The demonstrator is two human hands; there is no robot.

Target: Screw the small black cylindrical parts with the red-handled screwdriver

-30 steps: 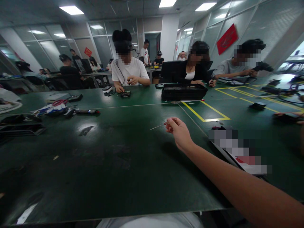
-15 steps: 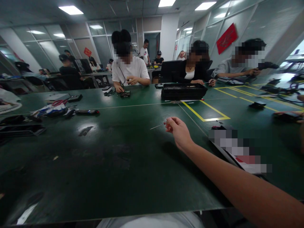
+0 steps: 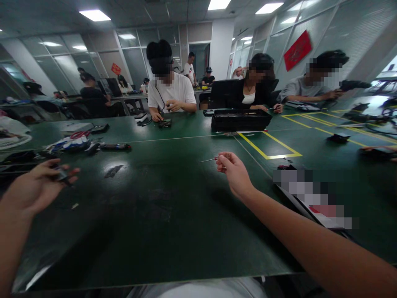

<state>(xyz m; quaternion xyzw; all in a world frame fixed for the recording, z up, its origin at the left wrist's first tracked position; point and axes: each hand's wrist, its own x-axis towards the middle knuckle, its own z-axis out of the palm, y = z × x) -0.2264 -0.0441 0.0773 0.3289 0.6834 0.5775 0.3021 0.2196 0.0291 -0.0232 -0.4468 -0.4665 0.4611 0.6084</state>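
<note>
At the left, my left hand [image 3: 39, 184] is raised over the green table [image 3: 133, 244], its fingers curled around a small dark object [image 3: 63, 175] that is blurred. My right hand [image 3: 231, 171] is above the middle of the table, with thumb and fingers pinched on a thin metal rod [image 3: 207, 160], perhaps a screwdriver or tweezers, whose tip points left. To the right of this hand lies a partly pixelated flat item [image 3: 305, 198].
A long black tray [image 3: 241, 121] stands toward the far side. Tools and gloves [image 3: 70, 142] lie at the left beside a dark cylindrical tool [image 3: 115, 147]. Across the table, a person in a white shirt [image 3: 172, 93] handles a small device [image 3: 164, 123]. Others sit farther right.
My left hand has come into view at the left with a small dark object. My right hand stays nearly in place, and the thin rod's tip has risen slightly.
</note>
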